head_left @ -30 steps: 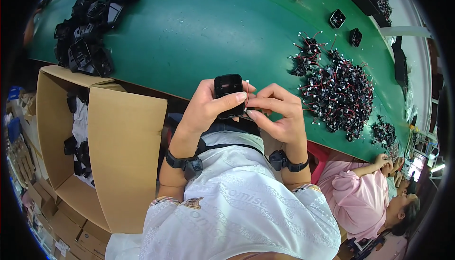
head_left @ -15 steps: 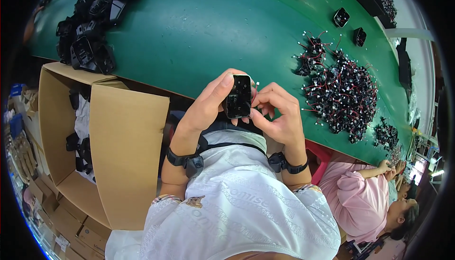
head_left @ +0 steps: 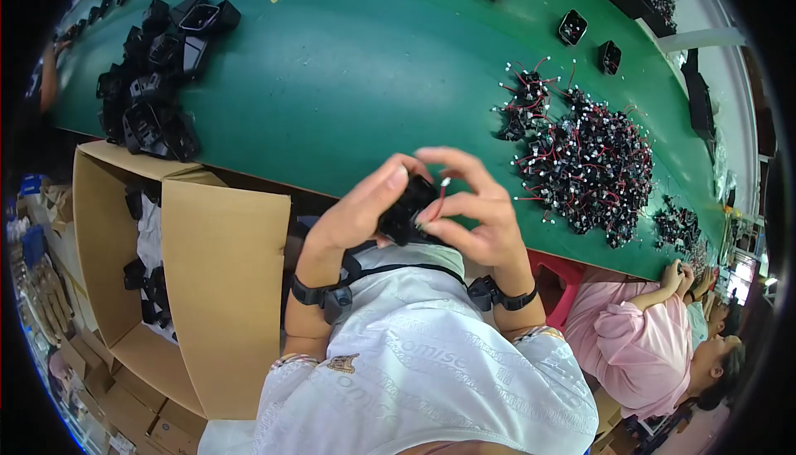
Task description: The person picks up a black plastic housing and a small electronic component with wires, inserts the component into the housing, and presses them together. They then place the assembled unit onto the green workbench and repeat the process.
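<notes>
Fitting step: left hand (head_left: 356,210) and right hand (head_left: 473,223) both clenched on black housing (head_left: 406,206) above worktop (head_left: 348,82) edge; red-wired part (head_left: 442,188) probably going in. Next: firm, aligned push.

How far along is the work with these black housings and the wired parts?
Done, it seems: black housings piled on the green table, more in the cardboard box. In hand: left hand and right hand hold one housing with a red wire. Left: a big pile of wired parts.
</notes>
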A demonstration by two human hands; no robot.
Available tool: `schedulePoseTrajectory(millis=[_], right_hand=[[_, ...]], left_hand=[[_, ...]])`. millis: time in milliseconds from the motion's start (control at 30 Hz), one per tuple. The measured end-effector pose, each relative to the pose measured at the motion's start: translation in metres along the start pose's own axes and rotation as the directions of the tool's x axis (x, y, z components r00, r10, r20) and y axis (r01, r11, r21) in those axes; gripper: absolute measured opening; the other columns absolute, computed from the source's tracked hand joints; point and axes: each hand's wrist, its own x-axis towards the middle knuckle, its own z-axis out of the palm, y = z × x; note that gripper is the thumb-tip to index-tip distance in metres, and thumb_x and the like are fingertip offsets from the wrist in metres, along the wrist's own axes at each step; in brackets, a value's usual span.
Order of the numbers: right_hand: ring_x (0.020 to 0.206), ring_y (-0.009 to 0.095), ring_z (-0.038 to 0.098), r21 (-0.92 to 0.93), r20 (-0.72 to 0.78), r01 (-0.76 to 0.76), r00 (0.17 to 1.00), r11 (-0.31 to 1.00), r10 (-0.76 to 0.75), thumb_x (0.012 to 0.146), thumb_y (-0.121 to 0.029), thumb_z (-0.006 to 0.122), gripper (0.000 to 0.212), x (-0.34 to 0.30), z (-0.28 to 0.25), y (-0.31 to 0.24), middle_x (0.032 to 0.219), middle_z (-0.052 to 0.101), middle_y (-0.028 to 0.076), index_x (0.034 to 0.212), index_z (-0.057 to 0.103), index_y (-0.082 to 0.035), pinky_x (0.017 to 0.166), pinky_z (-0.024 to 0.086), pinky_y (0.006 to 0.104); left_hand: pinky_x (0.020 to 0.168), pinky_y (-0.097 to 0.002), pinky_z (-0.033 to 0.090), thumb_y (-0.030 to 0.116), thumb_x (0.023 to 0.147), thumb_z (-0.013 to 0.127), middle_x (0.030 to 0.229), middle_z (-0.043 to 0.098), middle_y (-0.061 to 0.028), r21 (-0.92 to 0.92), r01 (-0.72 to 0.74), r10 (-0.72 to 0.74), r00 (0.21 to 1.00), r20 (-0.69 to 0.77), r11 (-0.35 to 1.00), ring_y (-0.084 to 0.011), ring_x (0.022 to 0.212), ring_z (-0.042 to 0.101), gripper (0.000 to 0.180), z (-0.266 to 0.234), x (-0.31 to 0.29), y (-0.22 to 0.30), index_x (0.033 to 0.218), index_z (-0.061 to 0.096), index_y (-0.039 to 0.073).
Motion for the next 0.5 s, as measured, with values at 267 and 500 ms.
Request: schedulePoseTrajectory(millis=[267,500], right_hand=[[0.102,0.023,0.066,0.165,-0.291,-0.100,0.946,0.981,0.145,0.083,0.005,0.072,0.011,-0.004,0.012,0.018,0.113,0.067,0.015,0.094,0.070,0.003,0.087,0.054,0.0315],[0.099,0.016,0.059,0.485,-0.316,-0.118,0.900,0.866,0.299,0.089,0.005,0.068,0.010,-0.002,0.032,0.015,0.113,0.059,0.012,0.099,0.069,0.005,0.086,0.049,0.0266]], left_hand=[[0.093,-0.0366,0.058,-0.005,0.082,0.073,0.145,0.044,-0.0208,-0.326,-0.274,0.298,0.954,0.024,0.905,-0.0293,0.107,0.070,0.083,0.001,-0.004,0.015,0.152,0.030,0.004],[0.095,-0.0312,0.052,0.003,0.089,0.073,0.132,0.057,-0.0110,-0.023,-0.418,0.409,0.898,-0.165,0.908,-0.0167,0.113,0.062,0.057,0.000,0.016,-0.011,0.139,0.048,-0.001]])
